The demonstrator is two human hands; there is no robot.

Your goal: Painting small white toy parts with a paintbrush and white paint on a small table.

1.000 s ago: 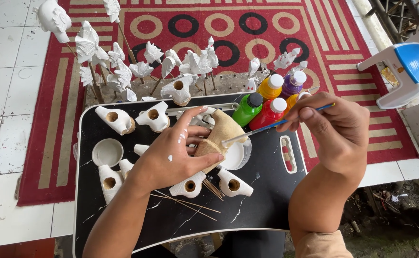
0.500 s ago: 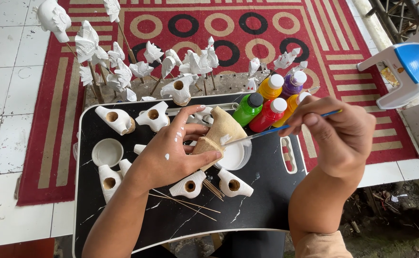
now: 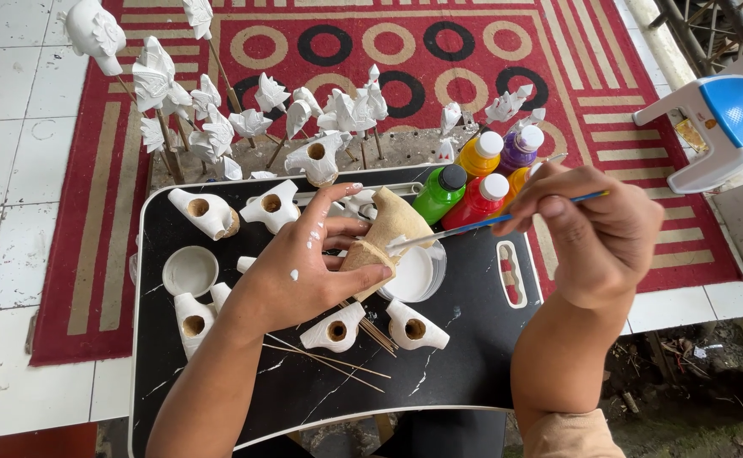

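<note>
My left hand (image 3: 304, 271), flecked with white paint, is clamped around an unpainted tan clay whistle (image 3: 386, 233), smooth and horn-shaped, its round open end facing my thumb and its long axis slanting up toward the desk's far edge. My right hand (image 3: 596, 229) pinches a thin blue-handled brush (image 3: 490, 222), its white tip touching the whistle. This happens over the middle of the glossy black, marble-veined desk (image 3: 473, 356), above a shallow dish of white paint (image 3: 414, 273). White-coated whistles (image 3: 335, 327) lie around. Beyond the far edge lies a red patterned rug (image 3: 439, 51) on white tiles.
</note>
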